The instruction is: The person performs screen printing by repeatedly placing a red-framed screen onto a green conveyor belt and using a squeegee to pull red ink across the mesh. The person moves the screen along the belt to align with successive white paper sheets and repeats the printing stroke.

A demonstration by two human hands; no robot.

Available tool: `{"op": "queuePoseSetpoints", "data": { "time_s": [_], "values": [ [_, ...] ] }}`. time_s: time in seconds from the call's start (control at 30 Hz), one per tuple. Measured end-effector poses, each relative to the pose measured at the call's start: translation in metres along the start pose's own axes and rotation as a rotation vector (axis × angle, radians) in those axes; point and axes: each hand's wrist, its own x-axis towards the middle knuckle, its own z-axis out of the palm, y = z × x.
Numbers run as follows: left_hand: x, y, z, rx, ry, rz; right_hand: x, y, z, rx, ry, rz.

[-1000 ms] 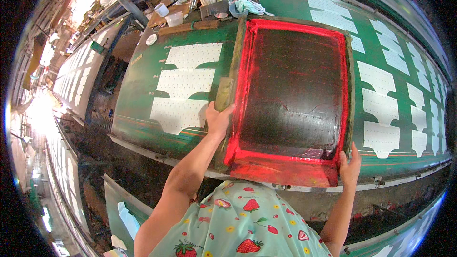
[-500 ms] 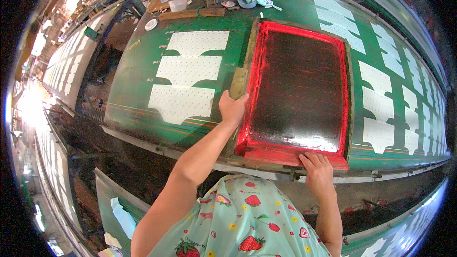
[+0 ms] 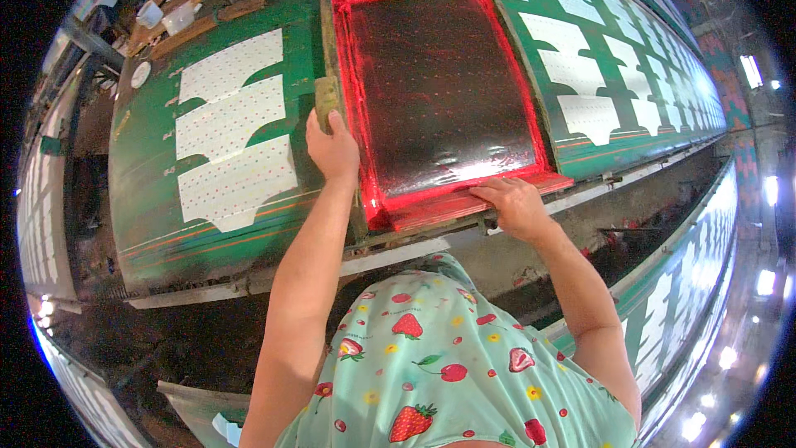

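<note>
Left hand (image 3: 333, 149) grips the olive wooden block (image 3: 327, 94) against the rectangular red-bordered black screen (image 3: 439, 87), just beyond both hands; right hand (image 3: 514, 201) drapes over its near edge, underside grip hidden. Uneven pulling could skew it, smearing dotted white cut-outs (image 3: 234, 178) beside the left hand.

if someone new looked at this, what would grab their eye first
The large dark panel with its bright red border, upper centre over the green table, the left hand at its left edge and the right hand on its near edge. Next, the pale green garment with red fruit, bottom centre. Then the white dotted pieces on the table, left and right of the panel.
</note>
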Motion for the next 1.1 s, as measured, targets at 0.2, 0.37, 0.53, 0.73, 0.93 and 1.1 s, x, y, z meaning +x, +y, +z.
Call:
{"op": "queuePoseSetpoints", "data": {
  "time_s": [0.2, 0.37, 0.53, 0.73, 0.93, 1.1],
  "values": [
    [-0.003, 0.013, -0.004, -0.044, -0.05, -0.085, 0.021, 0.013, 0.021, -0.058, 0.202, -0.056],
    [-0.002, 0.016, -0.008, 0.024, -0.07, -0.084, 0.099, 0.062, 0.032, -0.049, 0.43, -0.134],
    [-0.002, 0.022, -0.006, -0.01, -0.068, -0.138, 0.207, 0.118, 0.025, -0.074, 0.501, -0.173],
    [-0.002, 0.034, -0.005, 0.069, -0.048, -0.153, 0.34, 0.179, 0.014, -0.093, 0.504, -0.172],
    [-0.002, 0.043, 0.0, 0.075, 0.001, -0.207, 0.445, 0.212, -0.02, -0.177, 0.378, -0.095],
    [-0.001, 0.032, 0.003, -0.012, 0.036, -0.235, 0.486, 0.233, -0.054, -0.062, 0.34, -0.104]
  ]
}}
